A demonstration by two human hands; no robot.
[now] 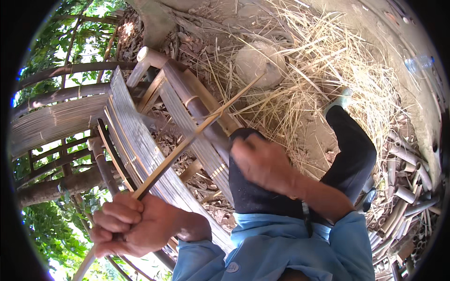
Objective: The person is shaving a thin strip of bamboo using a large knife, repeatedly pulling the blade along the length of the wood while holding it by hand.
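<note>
My left hand is closed in a fist round the lower end of a long, narrow bamboo strip. The strip slants up and to the right, across a bamboo bench. Its far tip shows in front of a round, flat-topped block on the ground. Near the strip's middle a thin sliver seems to curl away from it. My right hand is over my dark-trousered thigh, to the right of the strip. Motion smears its fingers, and whether anything is in them does not show.
Pale straw-like shavings cover the ground ahead and to the right. Cut bamboo pieces lie heaped at the right edge, below a clear plastic bottle. A bamboo railing with green leaves behind it borders the left. A thick trunk-like post rises at the far side.
</note>
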